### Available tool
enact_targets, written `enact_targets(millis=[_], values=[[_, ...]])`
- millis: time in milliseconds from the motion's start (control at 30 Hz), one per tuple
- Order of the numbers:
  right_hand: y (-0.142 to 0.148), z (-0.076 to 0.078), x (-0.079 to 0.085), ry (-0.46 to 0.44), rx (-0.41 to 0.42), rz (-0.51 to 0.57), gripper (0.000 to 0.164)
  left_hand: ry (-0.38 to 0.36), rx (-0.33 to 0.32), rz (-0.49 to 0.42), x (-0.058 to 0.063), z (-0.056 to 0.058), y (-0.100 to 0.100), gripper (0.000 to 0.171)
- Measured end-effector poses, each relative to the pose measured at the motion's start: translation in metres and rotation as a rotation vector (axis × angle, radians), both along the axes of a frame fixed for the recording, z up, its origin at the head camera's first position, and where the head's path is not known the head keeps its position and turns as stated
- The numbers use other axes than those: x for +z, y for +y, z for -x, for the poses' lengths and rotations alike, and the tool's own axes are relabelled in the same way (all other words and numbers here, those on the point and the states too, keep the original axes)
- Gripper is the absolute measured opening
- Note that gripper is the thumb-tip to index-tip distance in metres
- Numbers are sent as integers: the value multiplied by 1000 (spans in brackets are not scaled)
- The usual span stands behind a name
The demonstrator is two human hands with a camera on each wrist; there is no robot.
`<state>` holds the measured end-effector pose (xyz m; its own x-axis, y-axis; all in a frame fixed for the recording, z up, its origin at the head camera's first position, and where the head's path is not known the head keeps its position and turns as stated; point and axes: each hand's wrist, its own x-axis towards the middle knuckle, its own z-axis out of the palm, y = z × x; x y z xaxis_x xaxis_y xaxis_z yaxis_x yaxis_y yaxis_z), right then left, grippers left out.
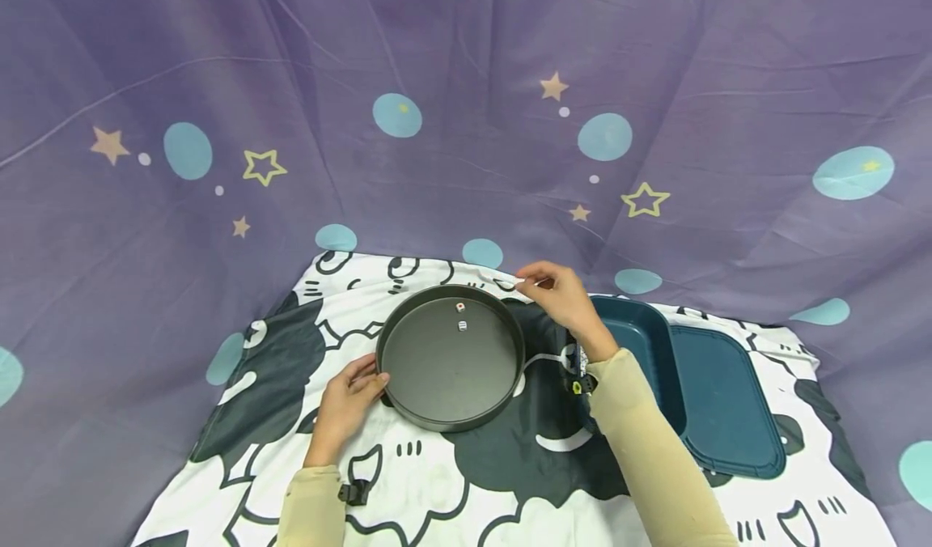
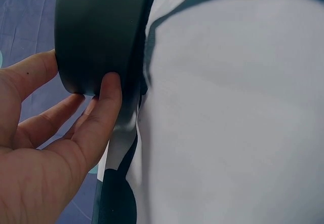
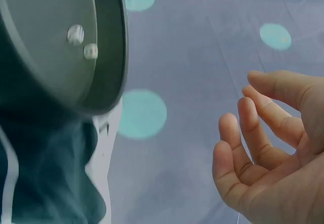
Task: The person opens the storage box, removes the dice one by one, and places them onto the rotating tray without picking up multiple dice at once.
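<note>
A round dark grey pan with a low wall lies on the patterned cloth. Two small white dice rest on its floor toward the far side: one die shows a red mark, and the other die is just nearer. At the pan's left edge, my left hand holds the wall between its fingertips; the left wrist view shows the fingers against the outer side. My right hand hovers beyond the pan's right rim, fingers loosely bent, with nothing between them in the right wrist view.
Right of the pan is a deep teal rectangular container, partly hidden by my right forearm. Beside it lies a flat teal lid. A purple curtain with stars and dots hangs behind the black-and-white cloth.
</note>
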<state>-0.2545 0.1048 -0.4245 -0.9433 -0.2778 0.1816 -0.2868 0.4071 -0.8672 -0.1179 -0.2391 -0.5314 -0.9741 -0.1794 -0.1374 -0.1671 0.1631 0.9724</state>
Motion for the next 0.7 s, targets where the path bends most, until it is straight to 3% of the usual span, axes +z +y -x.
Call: enact_targets(millis=[100, 267, 333, 700], values=[[16, -5, 5, -3, -24, 14, 20, -2, 1, 4, 0, 0, 1, 51], [50, -4, -6, -36, -73, 47, 24, -9, -1, 2, 2, 0, 1, 52], [65, 2, -21, -46, -96, 55, 26, -10, -1, -3, 2, 0, 1, 52], [112, 4, -66, -85, -201, 47, 27, -9, 10, 5, 1, 1, 2, 50]])
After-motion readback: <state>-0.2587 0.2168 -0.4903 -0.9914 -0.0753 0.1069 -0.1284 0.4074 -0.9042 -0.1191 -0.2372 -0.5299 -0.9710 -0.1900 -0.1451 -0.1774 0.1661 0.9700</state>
